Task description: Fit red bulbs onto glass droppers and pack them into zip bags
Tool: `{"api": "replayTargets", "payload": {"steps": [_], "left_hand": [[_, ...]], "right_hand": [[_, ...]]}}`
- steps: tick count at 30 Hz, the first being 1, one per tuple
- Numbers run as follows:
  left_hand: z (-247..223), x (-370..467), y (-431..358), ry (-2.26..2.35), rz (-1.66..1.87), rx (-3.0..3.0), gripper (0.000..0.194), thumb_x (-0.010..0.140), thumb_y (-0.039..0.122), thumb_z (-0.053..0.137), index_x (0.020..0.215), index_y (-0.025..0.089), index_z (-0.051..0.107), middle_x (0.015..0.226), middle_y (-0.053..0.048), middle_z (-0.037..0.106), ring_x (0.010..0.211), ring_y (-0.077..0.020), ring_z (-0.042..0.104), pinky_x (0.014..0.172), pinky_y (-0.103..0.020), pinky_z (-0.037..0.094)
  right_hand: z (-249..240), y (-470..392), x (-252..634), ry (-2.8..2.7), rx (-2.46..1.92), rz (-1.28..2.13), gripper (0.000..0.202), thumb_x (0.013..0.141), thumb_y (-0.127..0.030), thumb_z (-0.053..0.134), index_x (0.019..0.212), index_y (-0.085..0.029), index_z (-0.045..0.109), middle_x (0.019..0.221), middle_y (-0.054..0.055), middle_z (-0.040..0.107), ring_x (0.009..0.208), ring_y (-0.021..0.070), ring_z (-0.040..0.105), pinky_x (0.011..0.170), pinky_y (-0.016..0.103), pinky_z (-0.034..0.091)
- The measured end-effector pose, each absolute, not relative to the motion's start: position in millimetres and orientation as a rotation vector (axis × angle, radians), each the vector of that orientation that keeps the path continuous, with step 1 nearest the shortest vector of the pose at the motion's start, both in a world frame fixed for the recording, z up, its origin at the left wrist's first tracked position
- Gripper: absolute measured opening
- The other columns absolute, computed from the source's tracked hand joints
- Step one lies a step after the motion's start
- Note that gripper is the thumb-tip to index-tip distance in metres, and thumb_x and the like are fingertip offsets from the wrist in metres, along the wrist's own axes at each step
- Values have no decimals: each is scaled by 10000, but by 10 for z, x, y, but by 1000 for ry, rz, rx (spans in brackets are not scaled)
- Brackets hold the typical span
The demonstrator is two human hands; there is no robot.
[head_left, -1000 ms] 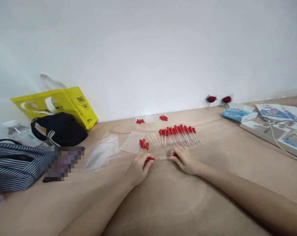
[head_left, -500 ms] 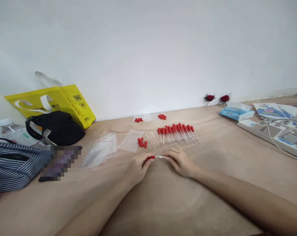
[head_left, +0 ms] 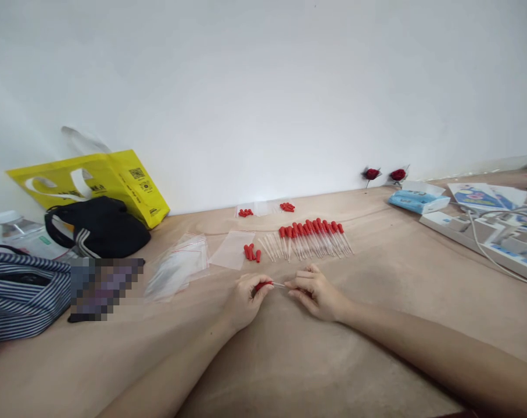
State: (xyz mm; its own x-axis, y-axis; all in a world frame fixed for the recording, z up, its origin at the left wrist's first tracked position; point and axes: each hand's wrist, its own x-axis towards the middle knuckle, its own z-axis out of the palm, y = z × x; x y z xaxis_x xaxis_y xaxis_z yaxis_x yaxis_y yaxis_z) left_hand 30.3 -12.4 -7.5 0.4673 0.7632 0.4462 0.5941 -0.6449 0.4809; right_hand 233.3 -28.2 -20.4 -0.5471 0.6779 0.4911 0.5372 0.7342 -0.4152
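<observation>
My left hand (head_left: 244, 301) is closed around a red rubber bulb (head_left: 264, 285). From the bulb a thin clear glass dropper tube (head_left: 279, 285) runs to the right. The fingers of my right hand (head_left: 319, 294) close around the tube's other end, which they hide. Just beyond my hands lies a row of droppers with red bulbs (head_left: 311, 229), tips pointing towards me. At its left end are several bare glass tubes (head_left: 269, 247). A small group of loose red bulbs (head_left: 251, 252) lies beside them, near a flat clear zip bag (head_left: 230, 251).
Stacked clear zip bags (head_left: 176, 267) lie to the left, near a black pouch (head_left: 110, 226), a yellow bag (head_left: 152, 200) and a striped bag (head_left: 28, 296). Small bags with red bulbs (head_left: 246, 213) lie by the wall. On the right are a tissue pack (head_left: 418, 200) and a power strip (head_left: 476, 235).
My right hand has shifted slightly left and towards me, its fingers now less tightly bunched. The tube tilts slightly down to the right. My left hand keeps its grip on the bulb.
</observation>
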Motion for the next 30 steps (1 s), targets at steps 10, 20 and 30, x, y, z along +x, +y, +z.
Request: {"api": "replayTargets", "payload": {"steps": [10,20,30], "left_hand": [[-81,293,-133,929,791,2694,161,842,232,429,768,185,564,711,0,659,634,-123,572,813,-344,326],[-107,301,-149,918,811,2750,156,829,235,416,750,183,540,655,13,619,574,-110,538,846,-352,325],[-111,306,-161,929,806,2767,141,817,231,435,739,184,542,680,0,632,611,-121,554,856,-357,328]], "right_hand": [[-188,-240,2431,-2404,-879,165,209,858,-230,403,882,-198,608,736,18,600,635,112,467,706,300,246],[-203,-249,2352,-2388,-899,104,241,859,-202,335,852,-176,574,724,30,575,621,123,438,680,301,241],[-177,-242,2293,-2428,-918,154,202,846,-177,343,802,-172,541,720,22,594,620,118,465,677,287,239]]}}
